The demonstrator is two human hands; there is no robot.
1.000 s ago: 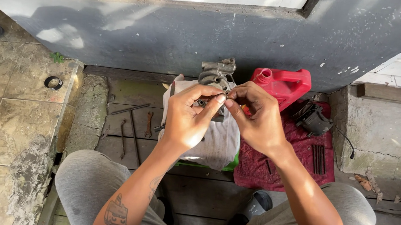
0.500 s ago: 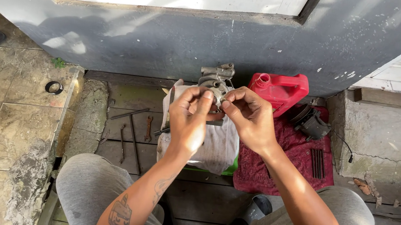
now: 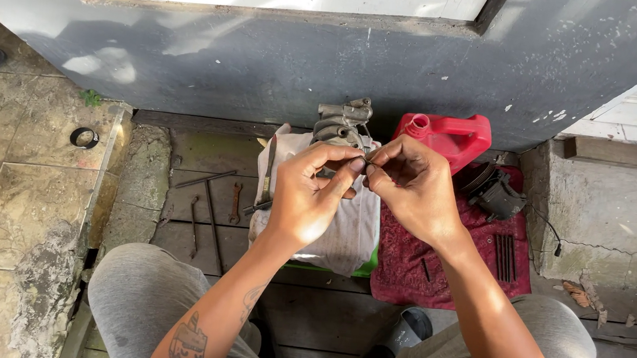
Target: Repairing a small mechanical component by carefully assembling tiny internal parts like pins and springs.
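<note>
Weathered wooden planks below a grey wall – both hands pinching one tiny part

Left hand point(image 3: 308, 198) and right hand point(image 3: 412, 186) meet fingertip to fingertip, gripping a small dark metal piece point(image 3: 363, 158), too small to identify, above the ribbed grey metal engine part point(image 3: 338, 124) on the white cloth point(image 3: 349, 222) – a slip could likely drop it between the boards or onto the dark red cloth point(image 3: 437, 264) beside the red plastic jug point(image 3: 451, 134)

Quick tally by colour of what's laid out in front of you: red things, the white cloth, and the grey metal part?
Red: 2, the red jug and the red cloth
White: 1, the white cloth
Grey metal: 1, the engine part above both hands
Total: 4
</note>
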